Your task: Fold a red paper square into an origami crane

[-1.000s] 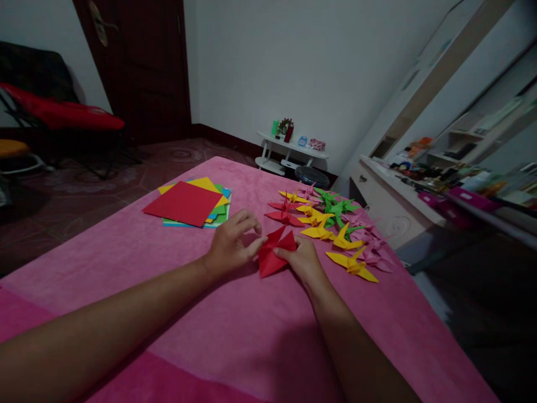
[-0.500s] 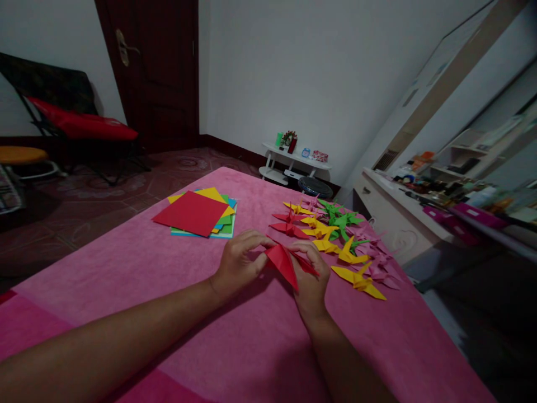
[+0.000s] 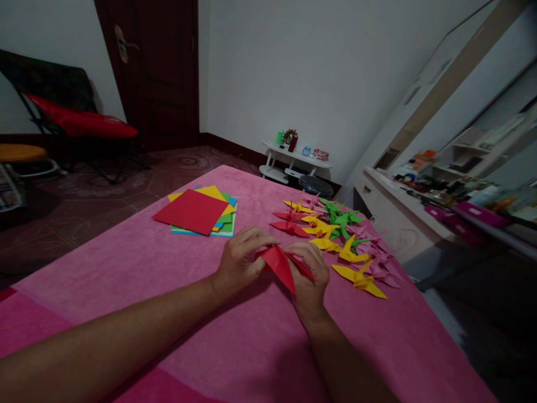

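Observation:
Between my two hands is a red paper crane, partly folded, with a wing flap pointing down toward me. My left hand pinches its left end between thumb and fingers. On the other side my right hand grips the paper, its fingers closed over the right flap; part of the crane is hidden behind them. Beyond my right hand lie several finished paper cranes: yellow ones, red ones, green ones and pink ones. A loose stack of coloured paper squares, red on top, lies beyond my left hand.
A pink cloth covers the surface under my hands. On the right stands a white dresser crowded with bottles. A small white shelf is by the far wall, and a red folding chair at the left.
My left fingers have shifted along the crane's left end, and the paper has tilted slightly and moved a little left. The finished cranes and the stack stay put.

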Action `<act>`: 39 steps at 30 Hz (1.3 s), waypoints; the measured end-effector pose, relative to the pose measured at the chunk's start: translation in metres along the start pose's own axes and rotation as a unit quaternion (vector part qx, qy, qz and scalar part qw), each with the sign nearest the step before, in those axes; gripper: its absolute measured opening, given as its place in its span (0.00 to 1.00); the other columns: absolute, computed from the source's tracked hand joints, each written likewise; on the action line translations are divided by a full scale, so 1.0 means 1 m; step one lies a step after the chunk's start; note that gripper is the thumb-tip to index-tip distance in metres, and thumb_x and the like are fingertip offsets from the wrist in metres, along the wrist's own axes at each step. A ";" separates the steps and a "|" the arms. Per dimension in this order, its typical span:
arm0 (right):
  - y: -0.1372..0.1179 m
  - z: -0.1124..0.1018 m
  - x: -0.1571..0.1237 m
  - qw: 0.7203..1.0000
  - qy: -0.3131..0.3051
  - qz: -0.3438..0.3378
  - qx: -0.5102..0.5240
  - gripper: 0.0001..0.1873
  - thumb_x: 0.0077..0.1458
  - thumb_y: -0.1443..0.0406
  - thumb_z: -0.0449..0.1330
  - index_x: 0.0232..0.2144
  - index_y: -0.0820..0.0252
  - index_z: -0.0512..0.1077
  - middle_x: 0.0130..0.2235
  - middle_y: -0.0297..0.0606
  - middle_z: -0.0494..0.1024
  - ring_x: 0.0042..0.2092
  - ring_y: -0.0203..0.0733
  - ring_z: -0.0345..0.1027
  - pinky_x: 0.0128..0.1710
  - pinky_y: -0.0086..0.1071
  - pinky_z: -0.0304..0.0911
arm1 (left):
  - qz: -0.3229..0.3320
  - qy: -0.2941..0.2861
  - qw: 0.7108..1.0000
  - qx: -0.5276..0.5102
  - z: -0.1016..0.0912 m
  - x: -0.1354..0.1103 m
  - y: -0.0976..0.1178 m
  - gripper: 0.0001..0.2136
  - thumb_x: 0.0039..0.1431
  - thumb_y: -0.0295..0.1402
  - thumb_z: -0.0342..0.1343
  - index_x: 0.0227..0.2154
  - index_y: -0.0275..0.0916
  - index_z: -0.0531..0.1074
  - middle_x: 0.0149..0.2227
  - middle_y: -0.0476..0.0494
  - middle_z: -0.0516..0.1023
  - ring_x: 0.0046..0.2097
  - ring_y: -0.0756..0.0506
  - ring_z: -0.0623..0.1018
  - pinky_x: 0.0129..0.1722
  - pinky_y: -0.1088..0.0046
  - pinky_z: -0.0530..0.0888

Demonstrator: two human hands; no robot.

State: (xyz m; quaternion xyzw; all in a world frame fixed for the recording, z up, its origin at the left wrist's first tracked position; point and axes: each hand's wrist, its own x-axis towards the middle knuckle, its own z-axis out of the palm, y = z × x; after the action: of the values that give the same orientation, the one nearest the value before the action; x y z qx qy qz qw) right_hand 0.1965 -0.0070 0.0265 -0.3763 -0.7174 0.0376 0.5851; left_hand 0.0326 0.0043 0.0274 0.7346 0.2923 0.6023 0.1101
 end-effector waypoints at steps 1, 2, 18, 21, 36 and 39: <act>0.000 0.000 0.000 1.000 0.000 -0.002 -0.003 0.05 0.52 0.71 0.62 0.30 0.56 0.73 0.31 0.35 0.76 0.35 0.41 0.68 0.40 0.38 0.60 | -0.001 -0.001 1.000 0.002 0.000 0.000 -0.001 0.12 0.53 0.21 0.52 0.37 0.40 0.74 0.33 0.45 0.75 0.37 0.47 0.73 0.37 0.69 0.70; 0.001 0.000 0.000 1.000 0.001 -0.002 -0.007 0.05 0.52 0.71 0.62 0.29 0.56 0.73 0.30 0.35 0.76 0.35 0.41 0.68 0.40 0.38 0.60 | -0.005 -0.001 1.000 0.005 0.000 0.000 -0.002 0.12 0.52 0.21 0.52 0.37 0.40 0.74 0.33 0.45 0.75 0.37 0.47 0.73 0.37 0.69 0.70; -0.021 0.004 0.002 0.995 0.008 0.096 0.039 0.25 0.53 0.58 0.59 0.52 0.57 0.63 0.51 0.46 0.69 0.50 0.50 0.65 0.47 0.44 0.63 | -0.433 0.035 0.820 -0.372 0.007 0.004 -0.016 0.06 0.43 0.29 0.64 0.26 0.36 0.74 0.26 0.50 0.76 0.27 0.51 0.72 0.28 0.76 0.69; -0.022 0.006 -0.002 0.990 -0.009 0.123 0.070 0.21 0.55 0.59 0.59 0.51 0.56 0.64 0.49 0.44 0.72 0.49 0.48 0.67 0.47 0.43 0.63 | -0.487 0.032 0.746 -0.453 0.005 0.006 -0.016 0.10 0.38 0.28 0.68 0.27 0.36 0.75 0.27 0.49 0.78 0.27 0.51 0.74 0.30 0.76 0.71; -0.024 0.010 0.001 0.995 0.045 0.089 0.029 0.03 0.56 0.67 0.59 0.33 0.56 0.74 0.32 0.34 0.78 0.38 0.41 0.70 0.44 0.38 0.62 | -0.493 -0.037 0.747 -0.445 0.004 -0.001 -0.017 0.12 0.41 0.30 0.68 0.32 0.36 0.77 0.30 0.46 0.80 0.30 0.48 0.77 0.33 0.74 0.74; -0.021 0.011 0.001 0.992 0.050 0.108 0.032 0.03 0.55 0.67 0.60 0.31 0.57 0.73 0.31 0.34 0.77 0.36 0.41 0.69 0.42 0.37 0.62 | -0.492 -0.033 0.745 -0.448 0.005 -0.001 -0.013 0.13 0.42 0.31 0.68 0.33 0.35 0.76 0.32 0.45 0.80 0.30 0.48 0.78 0.33 0.74 0.74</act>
State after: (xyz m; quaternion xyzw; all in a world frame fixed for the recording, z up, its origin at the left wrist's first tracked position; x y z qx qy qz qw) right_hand 0.1762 -0.0172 0.0345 -0.4347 -0.6405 0.1046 0.6244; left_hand 0.0332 0.0153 0.0186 0.3740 0.3059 0.5019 0.7174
